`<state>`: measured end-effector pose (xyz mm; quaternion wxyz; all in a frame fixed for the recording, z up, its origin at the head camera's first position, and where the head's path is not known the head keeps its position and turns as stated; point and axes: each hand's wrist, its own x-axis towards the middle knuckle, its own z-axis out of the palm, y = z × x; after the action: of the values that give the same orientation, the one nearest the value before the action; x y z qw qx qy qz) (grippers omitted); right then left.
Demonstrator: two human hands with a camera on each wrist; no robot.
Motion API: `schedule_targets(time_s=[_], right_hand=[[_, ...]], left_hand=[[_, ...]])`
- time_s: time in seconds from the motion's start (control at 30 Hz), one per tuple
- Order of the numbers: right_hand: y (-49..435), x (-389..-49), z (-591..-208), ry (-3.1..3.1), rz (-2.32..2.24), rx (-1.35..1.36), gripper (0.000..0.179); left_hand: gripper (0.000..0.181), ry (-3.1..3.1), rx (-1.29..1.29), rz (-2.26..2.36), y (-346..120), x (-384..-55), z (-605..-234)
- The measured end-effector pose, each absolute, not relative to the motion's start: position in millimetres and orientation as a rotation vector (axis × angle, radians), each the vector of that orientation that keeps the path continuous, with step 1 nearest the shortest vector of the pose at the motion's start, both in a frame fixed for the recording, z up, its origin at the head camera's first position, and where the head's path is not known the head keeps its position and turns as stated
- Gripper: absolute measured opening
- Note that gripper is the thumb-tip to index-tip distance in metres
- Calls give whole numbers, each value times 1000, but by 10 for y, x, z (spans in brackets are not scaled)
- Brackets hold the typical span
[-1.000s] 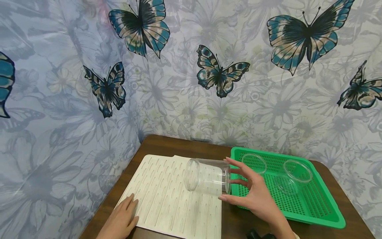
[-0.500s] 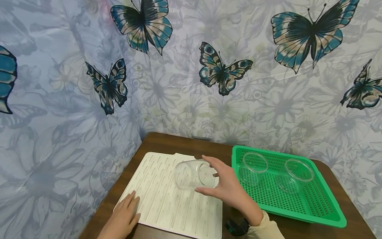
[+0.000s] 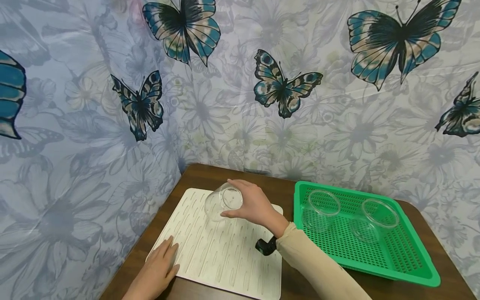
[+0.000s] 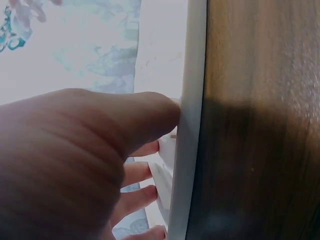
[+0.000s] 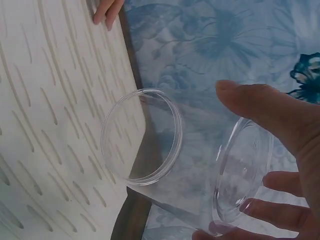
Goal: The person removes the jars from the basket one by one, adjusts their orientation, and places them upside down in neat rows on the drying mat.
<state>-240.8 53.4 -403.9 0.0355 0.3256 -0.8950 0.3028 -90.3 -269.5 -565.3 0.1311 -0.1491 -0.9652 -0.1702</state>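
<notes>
My right hand point(image 3: 255, 206) holds a clear plastic jar point(image 3: 216, 206) near its base, thumb on one side and fingers on the other. The jar is tilted on its side over the far left part of a cream ridged drying mat point(image 3: 210, 254). In the right wrist view, the round mouth of the jar point(image 5: 195, 160) faces the mat, away from the palm. At the near left edge of the mat, my left hand point(image 3: 154, 268) rests with fingers extended. The left wrist view has its thumb point(image 4: 150, 112) against the mat's edge point(image 4: 189, 115), fingers partly hidden behind.
A green slotted plastic basket point(image 3: 408, 273) stands right of the mat, holding two more clear jars point(image 3: 324, 204). Both lie on a dark brown wooden table point(image 3: 232, 171), set in a corner of butterfly-patterned walls point(image 3: 225, 104). A black wrist device point(image 3: 266, 246) hangs below the right wrist.
The right hand has carried the jar leftward and away from me, from beside the basket to over the mat's far left part, turning its mouth further down. The left hand stays on the mat.
</notes>
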Motion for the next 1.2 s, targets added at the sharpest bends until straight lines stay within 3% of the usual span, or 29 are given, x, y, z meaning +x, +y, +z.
schedule_targets(time_s=[0.67,1.2], right_hand=[[-388,-2852,-3995,-2913,388,1056,96],[-792,-2975,-4134,-2989,313,1072,89]], left_hand=[[63,-2793,-424,-450,-2707,-902,-5681],[61,-2804,-381,-489,-2689,-880,-5648]])
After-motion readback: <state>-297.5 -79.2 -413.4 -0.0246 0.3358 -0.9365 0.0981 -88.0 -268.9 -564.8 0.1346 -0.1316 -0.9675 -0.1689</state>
